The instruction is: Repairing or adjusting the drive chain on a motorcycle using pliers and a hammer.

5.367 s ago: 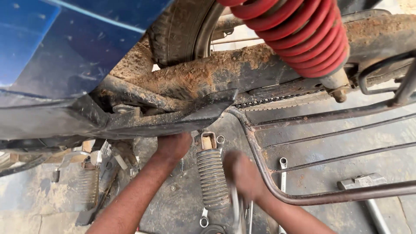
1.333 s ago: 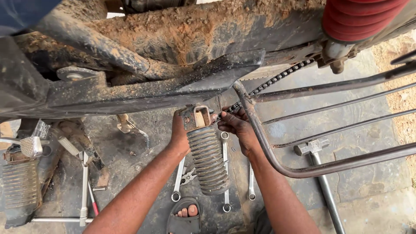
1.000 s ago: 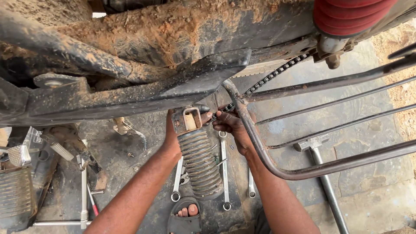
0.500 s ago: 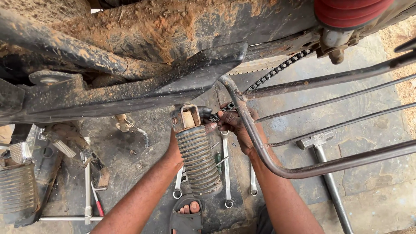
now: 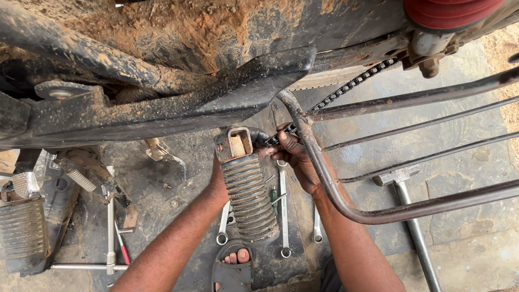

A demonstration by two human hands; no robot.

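Observation:
A ribbed black rubber footpeg [image 5: 250,200] hangs from a dirty metal bracket [image 5: 236,143] under a muddy motorcycle frame [image 5: 162,108]. My left hand [image 5: 219,181] reaches up behind the footpeg and grips its upper part from the left. My right hand [image 5: 294,159] comes up inside a curved steel guard bar [image 5: 324,184], its fingertips pinched on a small dark part at the bracket's right side. The part itself is mostly hidden by my fingers.
A drive chain [image 5: 346,89] runs up right toward a red shock spring [image 5: 448,11]. On the stone floor lie several spanners [image 5: 283,216], a hammer [image 5: 403,184], a cross wrench [image 5: 110,216] and another ribbed footrest [image 5: 21,227]. My sandalled foot [image 5: 235,262] is below.
Both hands have risen from the floor to the bracket. Over the last second my right fingers have closed in on the bracket's right side, and the left hand keeps its hold on the footpeg.

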